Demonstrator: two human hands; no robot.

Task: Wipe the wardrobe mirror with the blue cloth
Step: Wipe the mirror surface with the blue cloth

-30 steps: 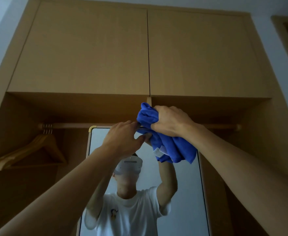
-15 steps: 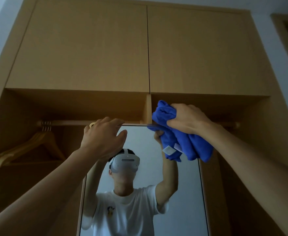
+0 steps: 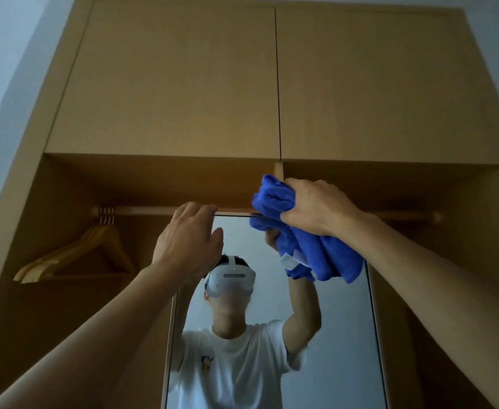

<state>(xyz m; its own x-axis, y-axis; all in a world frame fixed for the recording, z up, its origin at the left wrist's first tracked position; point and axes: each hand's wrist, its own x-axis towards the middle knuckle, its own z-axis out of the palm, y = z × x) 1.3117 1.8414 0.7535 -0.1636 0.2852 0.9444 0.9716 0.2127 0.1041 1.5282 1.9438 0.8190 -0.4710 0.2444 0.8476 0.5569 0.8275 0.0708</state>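
Wardrobe mirror (image 3: 333, 335): a tall, narrow panel of glass standing upright in an open wardrobe, seen from below with both of the person's bare arms reaching up to its top edge.

Nearest, the two forearms rise from the bottom corners of the view. The left hand (image 3: 188, 246) hooks its fingers over the mirror's top edge near the left corner, thumb in front of the glass, gripping it as if to steady it. The right hand (image 3: 316, 206) is closed round the bunched blue cloth (image 3: 275, 199), holding it against the top edge right of the middle; loose folds and a white label hang down over the upper right of the glass.

The mirror's long axis runs straight down from both hands and out of the bottom of the view, so the glass to be wiped lies below them, and the right hand, with the cloth, is the one placed to work it. The right edge of the frame sits just beside the hanging folds. Downward the way looks open. A reflection (image 3: 227, 364) shows the person in a white T-shirt.

Just behind the top edge runs a hanging rail (image 3: 142, 211), with wooden hangers (image 3: 74, 255) to the left. Above, closed cupboard doors (image 3: 168, 84) leave little room overhead.
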